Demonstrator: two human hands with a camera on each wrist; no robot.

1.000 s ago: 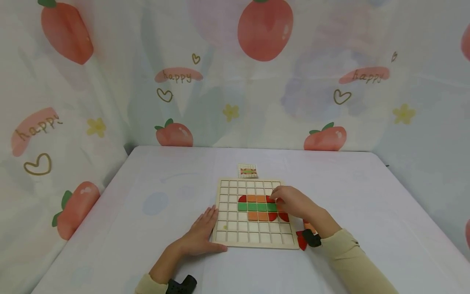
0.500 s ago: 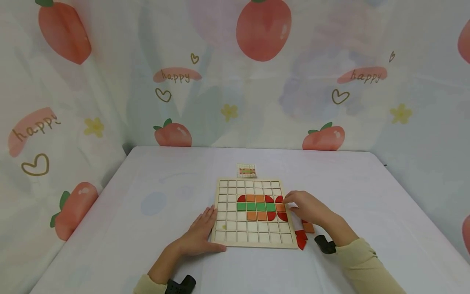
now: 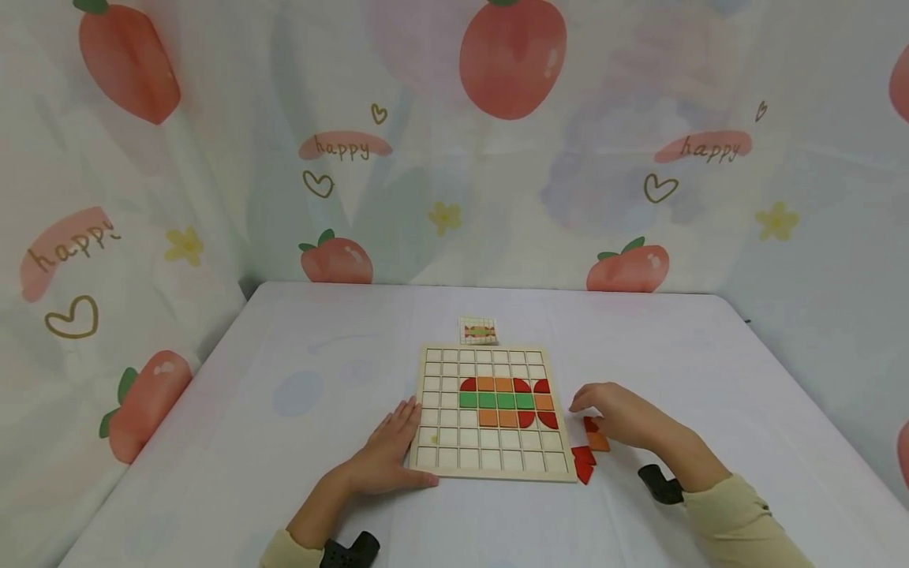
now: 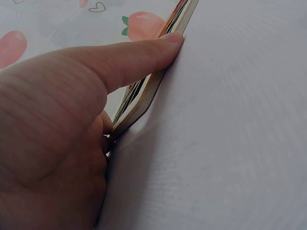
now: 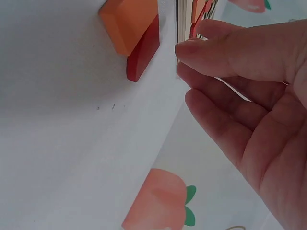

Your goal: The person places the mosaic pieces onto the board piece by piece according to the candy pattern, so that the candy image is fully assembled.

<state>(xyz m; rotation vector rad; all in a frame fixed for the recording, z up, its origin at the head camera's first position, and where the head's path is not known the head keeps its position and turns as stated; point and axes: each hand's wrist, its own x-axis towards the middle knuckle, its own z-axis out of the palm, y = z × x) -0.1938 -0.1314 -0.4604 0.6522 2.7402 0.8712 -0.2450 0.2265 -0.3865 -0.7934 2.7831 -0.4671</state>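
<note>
A square wooden grid board [image 3: 454,457] lies on the white table. Green square tiles [image 3: 497,401] form a row in it, with orange squares [image 3: 494,417] and red rounded tiles [image 3: 468,385] around them. My left hand [image 3: 383,454] rests at the board's left edge, fingers straight, thumb along the front corner; in the left wrist view the thumb [image 4: 139,60] touches the board's side. Off the right edge hovers my right hand [image 3: 619,414], fingers loosely bent, nothing seen between them. Close to it lie an orange tile [image 5: 128,24] and a red tile [image 5: 145,52], partly overlapping.
Several red tiles [image 3: 583,464] sit by the board's front right corner. A small pattern card [image 3: 479,330] lies behind the board. A printed cloth [image 3: 497,197] hangs along the table's back and sides. Each wrist wears a black device [image 3: 660,483].
My right hand has drawn back from over the board to the right, toward the loose tiles. A red rounded tile shows in the right column where it was. The left hand stays put.
</note>
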